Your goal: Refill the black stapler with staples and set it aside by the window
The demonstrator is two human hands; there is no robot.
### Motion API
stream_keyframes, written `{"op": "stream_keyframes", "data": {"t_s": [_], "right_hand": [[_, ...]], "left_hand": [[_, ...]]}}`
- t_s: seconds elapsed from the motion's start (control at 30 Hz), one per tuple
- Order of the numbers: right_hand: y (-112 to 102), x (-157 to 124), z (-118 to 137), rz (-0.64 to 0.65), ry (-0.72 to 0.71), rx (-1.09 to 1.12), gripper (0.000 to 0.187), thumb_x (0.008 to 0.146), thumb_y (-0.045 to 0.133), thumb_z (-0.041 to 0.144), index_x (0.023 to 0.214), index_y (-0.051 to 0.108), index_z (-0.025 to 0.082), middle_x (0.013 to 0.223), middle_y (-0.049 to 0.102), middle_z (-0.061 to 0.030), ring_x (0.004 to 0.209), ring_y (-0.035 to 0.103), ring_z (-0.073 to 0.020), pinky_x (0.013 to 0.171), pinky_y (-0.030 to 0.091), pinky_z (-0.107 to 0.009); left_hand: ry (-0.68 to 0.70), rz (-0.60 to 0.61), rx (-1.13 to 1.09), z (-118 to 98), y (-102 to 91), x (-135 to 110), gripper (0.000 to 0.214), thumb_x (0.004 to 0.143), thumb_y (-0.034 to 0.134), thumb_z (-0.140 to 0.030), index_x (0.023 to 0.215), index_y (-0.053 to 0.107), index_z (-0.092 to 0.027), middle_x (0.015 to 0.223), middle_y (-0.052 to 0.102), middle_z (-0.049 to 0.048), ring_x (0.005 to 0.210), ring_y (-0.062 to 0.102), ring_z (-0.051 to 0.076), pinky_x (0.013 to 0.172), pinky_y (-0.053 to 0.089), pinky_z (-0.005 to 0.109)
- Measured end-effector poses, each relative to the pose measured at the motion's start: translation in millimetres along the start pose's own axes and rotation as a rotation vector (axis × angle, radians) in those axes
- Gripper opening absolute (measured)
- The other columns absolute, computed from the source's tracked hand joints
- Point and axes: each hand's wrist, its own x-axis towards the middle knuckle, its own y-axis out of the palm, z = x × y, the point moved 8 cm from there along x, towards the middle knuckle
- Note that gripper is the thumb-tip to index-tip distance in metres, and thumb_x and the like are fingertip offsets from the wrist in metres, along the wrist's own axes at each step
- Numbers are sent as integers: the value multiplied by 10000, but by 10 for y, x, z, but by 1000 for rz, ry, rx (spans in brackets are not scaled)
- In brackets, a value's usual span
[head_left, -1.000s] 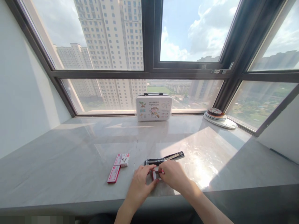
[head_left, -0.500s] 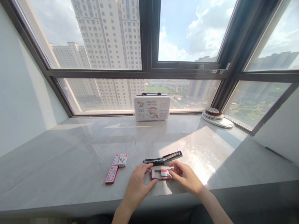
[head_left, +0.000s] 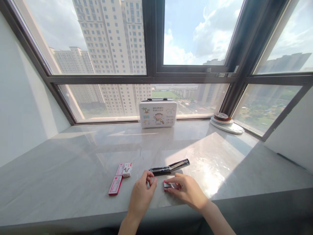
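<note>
My right hand [head_left: 189, 191] grips a small red-and-white staple box [head_left: 167, 185] at the front of the sill, thumb and fingers on its two long sides. The hand covers most of the box. To its left, my left hand [head_left: 143, 192] is held with thumb and index finger close together in a pinch; anything between them is too small to make out. Just beyond both hands lies a black stapler [head_left: 162, 170], its upper arm swung open toward the right.
Left of my hands lie a flat pink-and-white box [head_left: 115, 185] and a smaller box with a printed picture [head_left: 127, 169], touching. A white cartoon-printed case [head_left: 158, 114] stands by the window. Stacked round plates or mats [head_left: 227, 127] lie in the right corner.
My left hand has left the box, moving slightly left, and its fingers have drawn into a pinch. My right hand has shifted left and closed over the box, covering more of it.
</note>
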Motion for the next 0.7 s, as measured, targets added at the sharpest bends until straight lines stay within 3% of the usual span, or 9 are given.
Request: {"op": "stream_keyframes", "data": {"t_s": [0.1,0.23,0.4,0.7], "right_hand": [[99,70,70,-29,-45,32,176,912,715,409,1024,806,308,757,639,10,676,587,-150,654,385,-259],[134,300,114,-87,-67,63,179,933,676,350,1055,782,273,763,672,7,682,590,-148,661,389,-252],[151,573,108,-71,-66,0,157,899,699,330,1020,791,289,757,685,16,698,593,-149,672,386,-248],[188,629,118,-24,-50,10,179,891,688,334,1018,792,264,733,662,18,688,588,-143,655,379,-238]], "left_hand": [[20,-94,145,99,-138,143,335,901,643,-418,1191,610,-255,770,585,-51,720,595,172,712,398,273],[75,14,236,102,-35,165,240,889,671,-395,1104,689,-290,741,612,-42,775,601,194,711,350,287],[47,8,239,74,-3,36,198,898,679,-374,1083,702,-309,733,627,-44,788,600,195,718,315,298],[39,12,244,75,-8,42,206,894,669,-367,1085,701,-297,727,625,-35,783,596,200,712,307,304]]}}
